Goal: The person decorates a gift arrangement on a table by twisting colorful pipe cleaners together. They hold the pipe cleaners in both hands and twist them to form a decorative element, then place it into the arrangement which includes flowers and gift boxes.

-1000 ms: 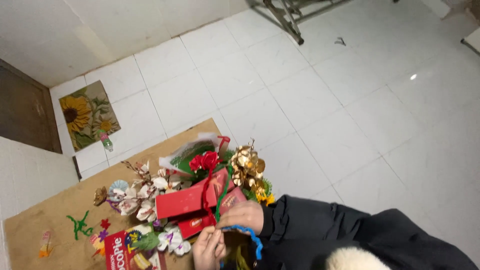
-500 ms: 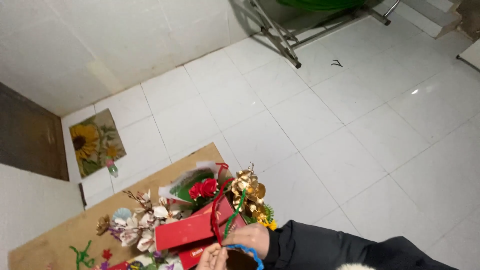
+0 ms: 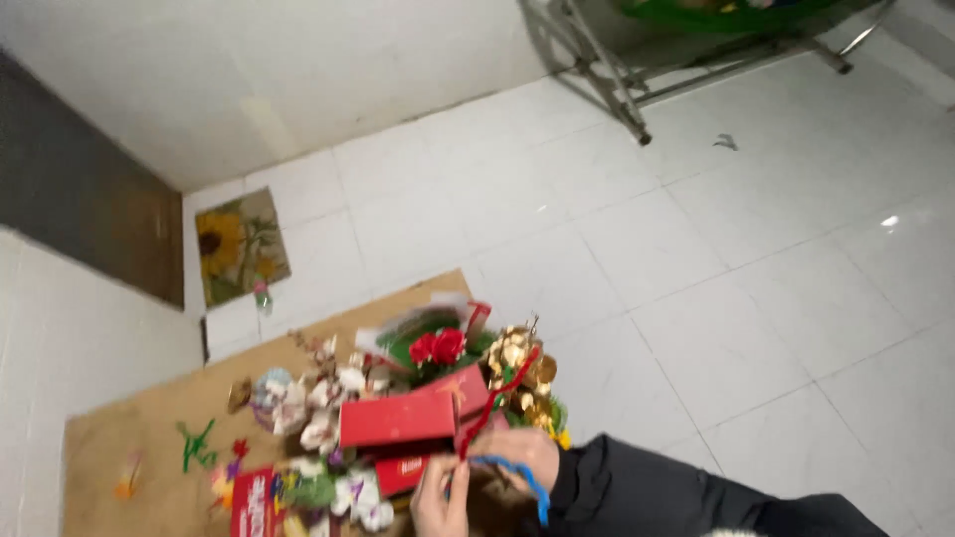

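Observation:
At the bottom edge my left hand [image 3: 439, 497] and my right hand [image 3: 518, 455] are close together, pinching pipe cleaners between them. A red pipe cleaner [image 3: 494, 398] rises from my fingers toward the gold flowers [image 3: 520, 363]. A blue pipe cleaner [image 3: 526, 482] curves down over my right wrist and black sleeve. Just beyond my hands lies a red box [image 3: 398, 420] with red fabric roses [image 3: 437, 347] behind it.
A cardboard sheet [image 3: 129, 428] on the white tile floor carries white and pink artificial flowers [image 3: 320, 398], a green pipe cleaner figure [image 3: 195, 445] and a red packet [image 3: 254, 502]. A sunflower picture [image 3: 239, 244] lies by the wall. Metal frame legs [image 3: 607, 85] stand at the far right.
The view has tilted up and away, so the craft pile and my hands sit lower in frame. My hands stay together on the pipe cleaners.

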